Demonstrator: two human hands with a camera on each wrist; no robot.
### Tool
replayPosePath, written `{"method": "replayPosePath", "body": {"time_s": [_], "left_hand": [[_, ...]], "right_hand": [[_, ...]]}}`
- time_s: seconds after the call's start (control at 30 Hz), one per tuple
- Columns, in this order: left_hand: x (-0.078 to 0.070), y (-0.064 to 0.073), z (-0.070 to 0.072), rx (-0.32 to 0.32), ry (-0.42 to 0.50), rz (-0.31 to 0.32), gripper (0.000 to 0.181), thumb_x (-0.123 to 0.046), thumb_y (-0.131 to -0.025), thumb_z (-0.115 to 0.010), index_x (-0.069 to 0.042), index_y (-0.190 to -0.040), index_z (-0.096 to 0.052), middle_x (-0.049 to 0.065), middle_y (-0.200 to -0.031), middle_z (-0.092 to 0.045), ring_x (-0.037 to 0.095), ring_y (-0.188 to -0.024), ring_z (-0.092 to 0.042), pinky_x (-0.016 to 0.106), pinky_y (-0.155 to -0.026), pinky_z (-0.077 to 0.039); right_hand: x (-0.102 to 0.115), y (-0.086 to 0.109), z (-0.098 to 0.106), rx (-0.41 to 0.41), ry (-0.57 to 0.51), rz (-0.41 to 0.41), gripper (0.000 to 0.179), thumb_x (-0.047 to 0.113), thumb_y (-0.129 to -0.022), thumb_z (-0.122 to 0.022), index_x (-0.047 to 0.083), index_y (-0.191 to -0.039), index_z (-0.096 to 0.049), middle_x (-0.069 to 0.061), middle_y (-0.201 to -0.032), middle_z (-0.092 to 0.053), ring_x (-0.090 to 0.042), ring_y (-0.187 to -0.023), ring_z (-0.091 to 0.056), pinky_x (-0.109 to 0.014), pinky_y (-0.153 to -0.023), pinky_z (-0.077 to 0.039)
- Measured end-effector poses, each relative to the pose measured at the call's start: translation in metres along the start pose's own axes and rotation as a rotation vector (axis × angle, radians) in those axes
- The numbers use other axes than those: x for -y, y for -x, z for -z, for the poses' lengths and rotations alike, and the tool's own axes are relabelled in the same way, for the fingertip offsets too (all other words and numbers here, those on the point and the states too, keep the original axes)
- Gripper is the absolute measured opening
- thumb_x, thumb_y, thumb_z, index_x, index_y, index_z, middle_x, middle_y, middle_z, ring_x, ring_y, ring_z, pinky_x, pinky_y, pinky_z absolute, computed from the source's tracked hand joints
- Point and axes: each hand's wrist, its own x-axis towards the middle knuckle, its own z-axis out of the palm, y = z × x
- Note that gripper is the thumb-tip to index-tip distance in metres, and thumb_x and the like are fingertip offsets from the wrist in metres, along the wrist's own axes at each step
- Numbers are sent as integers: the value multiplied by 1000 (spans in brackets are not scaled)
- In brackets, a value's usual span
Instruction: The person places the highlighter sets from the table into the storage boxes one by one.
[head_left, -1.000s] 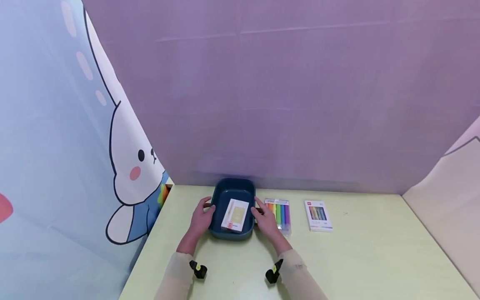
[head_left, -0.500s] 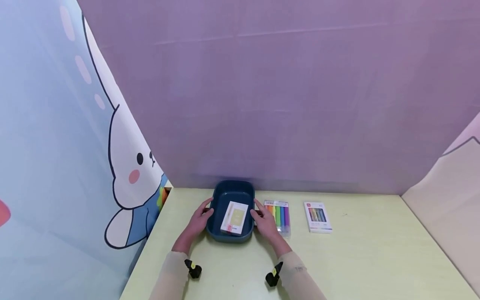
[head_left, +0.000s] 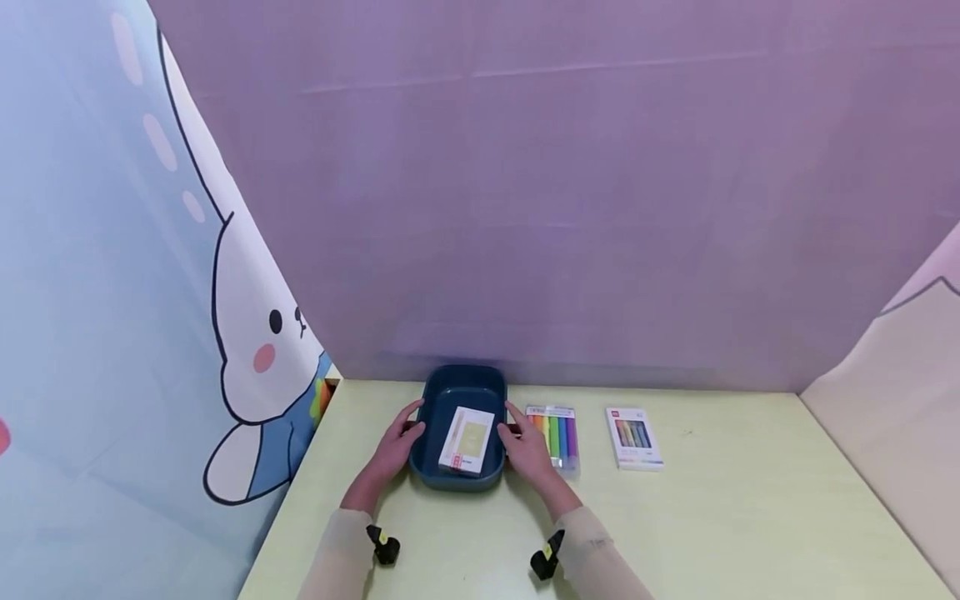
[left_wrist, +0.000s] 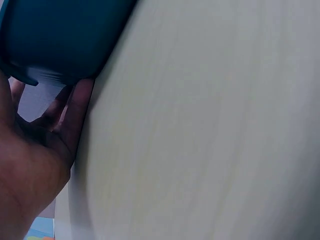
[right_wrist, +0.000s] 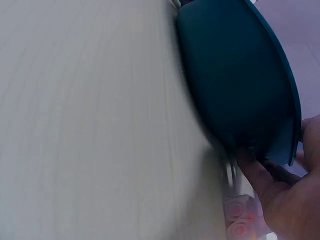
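A dark blue plastic storage bin (head_left: 461,483) stands on the table near the purple backdrop. Inside it lies a small white box (head_left: 467,442) with a yellowish panel and a red mark. My left hand (head_left: 392,448) holds the bin's left side, thumb at the rim; the left wrist view shows fingers (left_wrist: 79,100) against the outer wall below. On the opposite side my right hand (head_left: 528,450) grips the rim, its fingers (right_wrist: 255,170) reaching under the edge in the right wrist view. Some fingertips are hidden behind the bin.
Right beside my right hand lies a clear pack of rainbow-coloured markers (head_left: 555,437). Farther right is a white box picturing coloured sticks (head_left: 634,439). A purple curtain (head_left: 570,250) borders the table's back, and a rabbit-print cloth (head_left: 247,350) hangs on the left.
The head view has shifted slightly, moving the scene a little down. My left wrist has swung slightly outward. The bin keeps its place beside the packs, with both hands still at its sides.
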Motion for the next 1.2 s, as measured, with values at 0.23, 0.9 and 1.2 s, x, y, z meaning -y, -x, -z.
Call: {"method": "replayPosePath", "body": {"time_s": [0.23,0.9,1.2], "left_hand": [[1,-1,0,4,2,7,42,-25,-92,-47,-31,-132,-39,12,-120,-46,27,-104,-42,46,-90,-31],[4,0,-3,1,10,22,42,-30,-91,-47,-33,-132,-37,11,-124,-43,28,-106,-40,48,-92,-29],[1,2,-4,-6,26,30,42,-29,-91,-47,-33,-132,-38,8,-125,-42,28,-107,-40,49,-93,-28]], "right_hand": [[5,0,5,-81,14,73,40,32,-89,-50,15,-125,-49,-6,-105,-58,-18,-88,-56,-33,-73,-47],[-18,7,46,-283,636,95,57,44,-74,-61,9,-119,-52,-21,-124,-39,-40,-107,-37,-55,-82,-33],[-29,9,43,-227,700,-56,101,73,-58,-57,12,-135,-32,-25,-124,-31,-43,-103,-33,-57,-79,-31]]}}
